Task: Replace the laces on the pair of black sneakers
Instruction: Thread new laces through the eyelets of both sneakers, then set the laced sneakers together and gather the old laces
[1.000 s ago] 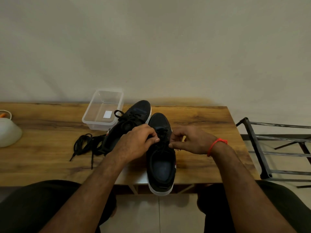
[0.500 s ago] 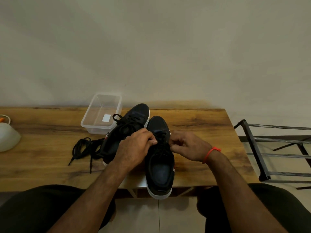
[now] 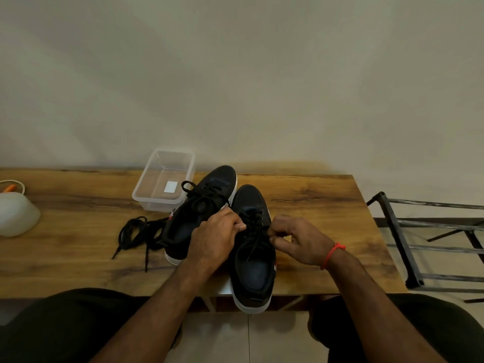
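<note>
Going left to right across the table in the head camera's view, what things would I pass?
White bowl → loose black laces → clear plastic container → left sneaker → right sneaker → right hand → metal rack beside the table.

Two black low-top sneakers (image 3: 252, 260) with white soles and dark navy insoles stand on a brown wooden table (image 3: 314, 203) streaked with darker grain, beside a loose black lace (image 3: 136, 235), a clear plastic box (image 3: 165, 179) bearing a white label, and a red wrist thread (image 3: 332, 254).
</note>
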A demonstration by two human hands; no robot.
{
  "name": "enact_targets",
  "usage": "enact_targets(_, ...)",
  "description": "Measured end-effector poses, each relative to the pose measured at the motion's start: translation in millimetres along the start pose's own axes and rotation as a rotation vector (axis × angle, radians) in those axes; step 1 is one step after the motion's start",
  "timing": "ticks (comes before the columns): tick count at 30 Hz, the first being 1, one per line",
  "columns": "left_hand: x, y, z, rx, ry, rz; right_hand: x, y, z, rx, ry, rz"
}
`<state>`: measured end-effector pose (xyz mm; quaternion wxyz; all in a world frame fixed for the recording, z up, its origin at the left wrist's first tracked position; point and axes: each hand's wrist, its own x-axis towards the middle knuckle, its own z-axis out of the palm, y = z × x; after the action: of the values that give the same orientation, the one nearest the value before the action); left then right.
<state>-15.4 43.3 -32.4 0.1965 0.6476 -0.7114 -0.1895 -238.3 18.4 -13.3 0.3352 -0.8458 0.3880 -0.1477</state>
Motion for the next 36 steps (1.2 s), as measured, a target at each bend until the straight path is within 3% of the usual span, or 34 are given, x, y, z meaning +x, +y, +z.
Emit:
enact_targets(6, 7, -2, -11, -0.076, -0.058, 0.038, 2, -8, -2, 0.114, -0.030, 0.177)
enact_targets(10, 13, 0, -41, -0.142, 0.076, -0.006, -3, -29, -10, 0.182, 0.004, 0.371)
enact_targets(13, 8, -9, -64, -0.034, 0.132, -0.051, -12, -42, -1, 0.108, -0.120, 0.505)
enact_targets(16, -12, -20, -71, 0.130, 0.044, -0.184, -16, -43, 14, 0.056, -0.182, 0.617)
enact_targets(19, -26, -20, -64, 0.340, -0.139, -0.289, -13, -40, 19, 0.189, -0.082, 0.680)
enact_targets(21, -29, -13, -59, 0.367, -0.162, -0.308, -11, -39, 19, 0.169, -0.007, 0.677)
enact_targets(25, -33, 3, -47, 0.314, -0.104, -0.262, -11, -30, 16, 0.069, 0.148, 0.689)
enact_targets(31, -38, 20, -26, 0.199, -0.064, -0.194, -6, -27, 11, 0.108, 0.275, 0.686)
enact_targets(36, -40, 16, -42, 0.134, 0.171, -0.202, -6, -26, 8, 0.135, 0.280, 0.700)
